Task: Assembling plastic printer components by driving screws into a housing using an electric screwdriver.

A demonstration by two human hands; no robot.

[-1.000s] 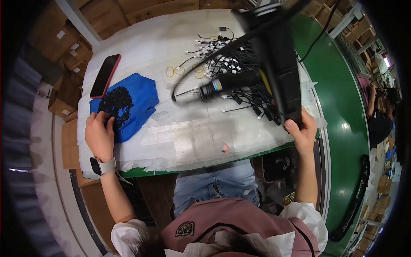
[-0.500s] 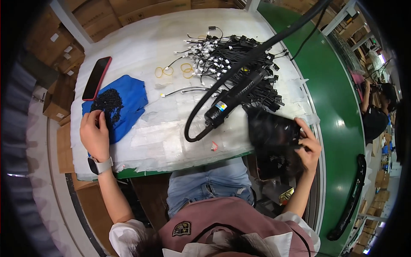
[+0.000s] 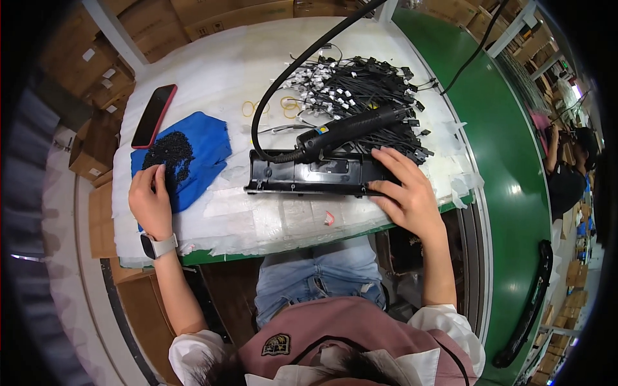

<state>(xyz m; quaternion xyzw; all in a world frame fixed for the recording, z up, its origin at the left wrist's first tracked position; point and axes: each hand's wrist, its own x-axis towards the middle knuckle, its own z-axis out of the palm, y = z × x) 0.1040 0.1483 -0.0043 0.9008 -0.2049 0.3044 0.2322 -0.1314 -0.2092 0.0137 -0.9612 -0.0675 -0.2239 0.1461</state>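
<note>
My right hand (image 3: pixel 407 193) grips the right end of a long black plastic housing (image 3: pixel 270 175), which lies on the white-covered table. Above it rests a black corded electric screwdriver (image 3: pixel 357 130), its cable end partly over the housing's far edge. On the left, my left hand (image 3: pixel 150 199) has thumb and fingertips pinched together at the near edge of a heap of tiny black pieces, probably screws (image 3: pixel 168 156). Whatever sits between those fingertips is too small to make out. The heap lies on a blue cloth (image 3: pixel 209 145).
A bundle of black cables with white connectors (image 3: pixel 360 83) covers the back right. A red-edged phone (image 3: pixel 154 116) and yellow rubber bands (image 3: pixel 290 107) lie farther back. To the right runs a green belt (image 3: pixel 508 193) with a long curved black part (image 3: pixel 531 309); beyond it a person works.
My right hand has brought the black housing from the table's right edge leftward and laid it down in front. The screwdriver has turned flatter. My left hand stays at the small pieces.
</note>
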